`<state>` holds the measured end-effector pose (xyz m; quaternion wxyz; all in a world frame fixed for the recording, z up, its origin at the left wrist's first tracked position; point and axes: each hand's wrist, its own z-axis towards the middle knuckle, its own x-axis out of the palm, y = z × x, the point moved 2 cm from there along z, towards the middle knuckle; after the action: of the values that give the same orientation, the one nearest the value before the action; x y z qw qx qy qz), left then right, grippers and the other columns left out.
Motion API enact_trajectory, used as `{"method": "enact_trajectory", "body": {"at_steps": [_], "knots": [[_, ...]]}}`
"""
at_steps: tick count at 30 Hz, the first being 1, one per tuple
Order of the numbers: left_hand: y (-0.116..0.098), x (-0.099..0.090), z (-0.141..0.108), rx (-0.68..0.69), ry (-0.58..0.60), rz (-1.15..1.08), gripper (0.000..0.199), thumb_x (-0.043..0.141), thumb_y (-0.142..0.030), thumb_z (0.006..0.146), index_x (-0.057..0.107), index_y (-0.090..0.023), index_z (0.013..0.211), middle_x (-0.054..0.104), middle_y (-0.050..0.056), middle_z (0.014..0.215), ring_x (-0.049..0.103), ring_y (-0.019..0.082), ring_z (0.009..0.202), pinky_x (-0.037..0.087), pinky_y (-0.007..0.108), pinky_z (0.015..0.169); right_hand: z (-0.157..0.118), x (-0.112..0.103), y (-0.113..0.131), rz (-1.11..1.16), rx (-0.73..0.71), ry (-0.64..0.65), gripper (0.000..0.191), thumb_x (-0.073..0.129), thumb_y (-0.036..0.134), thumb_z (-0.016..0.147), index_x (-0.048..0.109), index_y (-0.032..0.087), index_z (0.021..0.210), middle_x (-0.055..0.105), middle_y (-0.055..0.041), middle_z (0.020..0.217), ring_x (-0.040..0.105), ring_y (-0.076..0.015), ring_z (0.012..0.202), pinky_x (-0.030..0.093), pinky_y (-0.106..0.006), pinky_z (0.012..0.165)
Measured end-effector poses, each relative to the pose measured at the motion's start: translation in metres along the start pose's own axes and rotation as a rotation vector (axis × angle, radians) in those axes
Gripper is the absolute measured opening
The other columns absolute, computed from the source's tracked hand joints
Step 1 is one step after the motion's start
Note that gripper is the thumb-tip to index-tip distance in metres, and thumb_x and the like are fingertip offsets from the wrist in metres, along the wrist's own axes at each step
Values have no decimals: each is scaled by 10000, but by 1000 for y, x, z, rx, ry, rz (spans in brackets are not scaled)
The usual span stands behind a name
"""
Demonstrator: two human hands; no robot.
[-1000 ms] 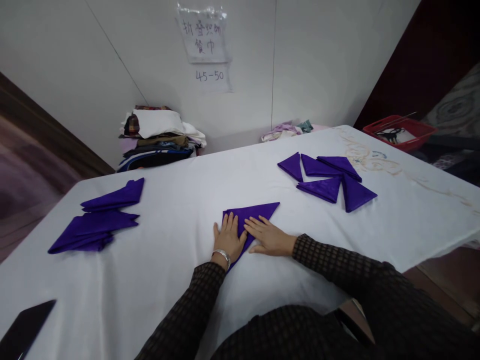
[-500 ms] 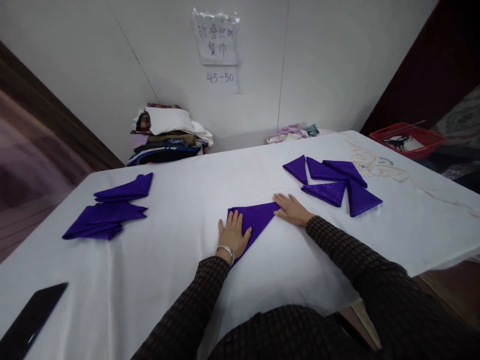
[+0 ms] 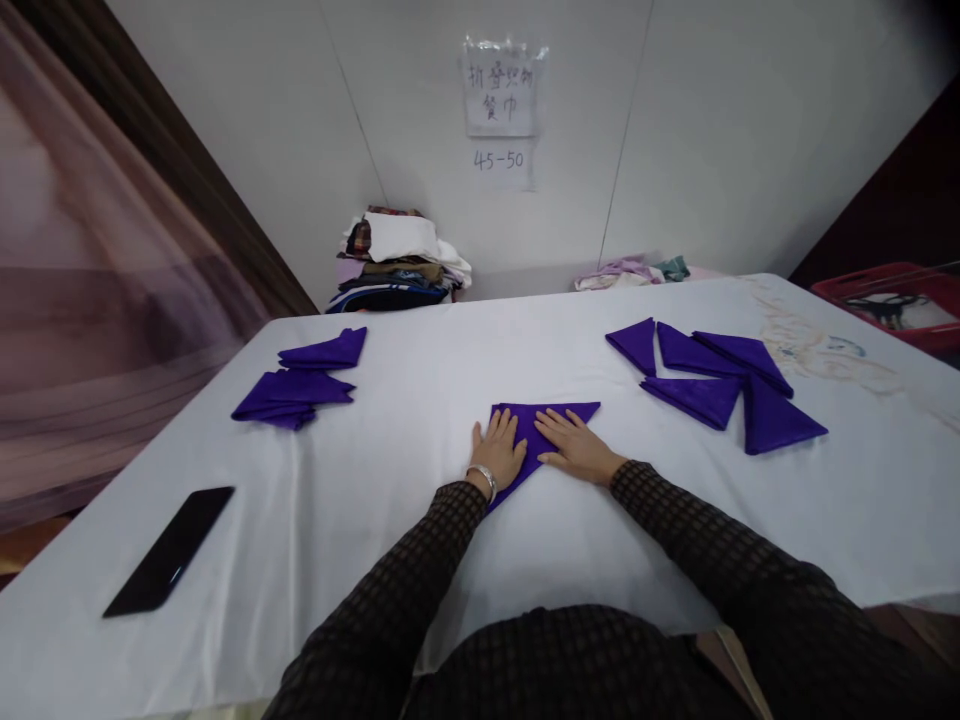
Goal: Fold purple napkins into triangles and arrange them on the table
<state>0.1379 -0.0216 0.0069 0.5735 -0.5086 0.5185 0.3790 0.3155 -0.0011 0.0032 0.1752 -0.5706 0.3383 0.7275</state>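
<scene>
Cloth, purple and folded into a triangle, lies on the white-covered counter in front of the person. The left hand, a silvery bracelet at its wrist, rests palm down on the cloth's left part; its grip is flat, fingers spread, clasping nothing. The right hand lies with its fingers on the right part, its grip likewise flattened out, pinching nothing. Off to the right lie five folded purple pieces, some touching; well to the left, more purple folds and a flat black object.
</scene>
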Motion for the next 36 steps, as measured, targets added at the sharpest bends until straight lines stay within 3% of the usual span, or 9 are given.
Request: {"method": "enact_trajectory", "body": {"at_steps": [4, 8, 10, 13, 17, 20, 27, 36], "knots": [[18, -13, 6, 29, 146, -83, 482, 280, -319, 907, 360, -218, 1371, 288, 42, 1480, 216, 188, 1374, 190, 484, 1097, -2, -1, -4, 7, -15, 17, 660, 360, 580, 885, 322, 183, 1411, 304, -121, 1460, 214, -266, 1362, 147, -502, 1091], [38, -25, -2, 215, 167, -92, 472, 328, -251, 879, 408, -240, 1343, 317, 10, 1469, 257, 146, 1357, 220, 391, 1102, -2, -8, -7, 53, -36, 55, 637, 388, 566, 879, 337, 210, 1405, 298, -107, 1464, 224, -266, 1359, 143, -507, 1092], [42, -27, -10, 295, 140, -73, 479, 335, -236, 874, 404, -224, 1348, 322, 22, 1469, 265, 154, 1354, 218, 391, 1102, -2, -14, -5, 57, -44, 75, 650, 405, 566, 871, 351, 189, 1398, 297, -123, 1461, 218, -278, 1359, 140, -520, 1088], [41, -26, -23, 309, 69, -30, 471, 359, -248, 875, 416, -218, 1341, 356, 33, 1453, 289, 169, 1341, 230, 383, 1095, -9, -20, 15, 32, -112, 46, 666, 469, 539, 846, 379, 153, 1382, 290, -148, 1461, 188, -292, 1366, 109, -524, 1091], [36, -25, -33, 324, -48, -14, 420, 407, -271, 871, 500, -215, 1277, 460, 54, 1376, 392, 198, 1261, 306, 372, 1040, -28, -15, 60, 50, -305, 54, 537, 485, 306, 841, 414, 181, 1358, 414, -108, 1403, 269, -245, 1339, 104, -496, 1102], [36, -26, -38, 353, -100, -50, 360, 437, -257, 862, 573, -216, 1193, 545, 60, 1264, 464, 215, 1156, 358, 388, 974, -42, -7, 81, 79, -323, 27, 519, 456, 166, 807, 451, 161, 1326, 478, -108, 1350, 346, -223, 1291, 143, -480, 1099], [39, -24, -50, 403, -136, -128, 302, 436, -151, 823, 633, -209, 1045, 600, 52, 1058, 501, 197, 969, 404, 364, 864, -63, 1, 84, 154, -305, -17, 530, 454, 111, 769, 472, 116, 1298, 499, -137, 1321, 386, -230, 1257, 234, -478, 1079], [39, -21, -53, 405, -147, -152, 382, 474, -65, 711, 601, -199, 1046, 590, 63, 1052, 494, 209, 969, 396, 372, 871, -84, -2, 102, 214, -380, 20, 538, 498, 150, 749, 478, 90, 1284, 492, -158, 1323, 367, -247, 1274, 266, -472, 1071]]}}
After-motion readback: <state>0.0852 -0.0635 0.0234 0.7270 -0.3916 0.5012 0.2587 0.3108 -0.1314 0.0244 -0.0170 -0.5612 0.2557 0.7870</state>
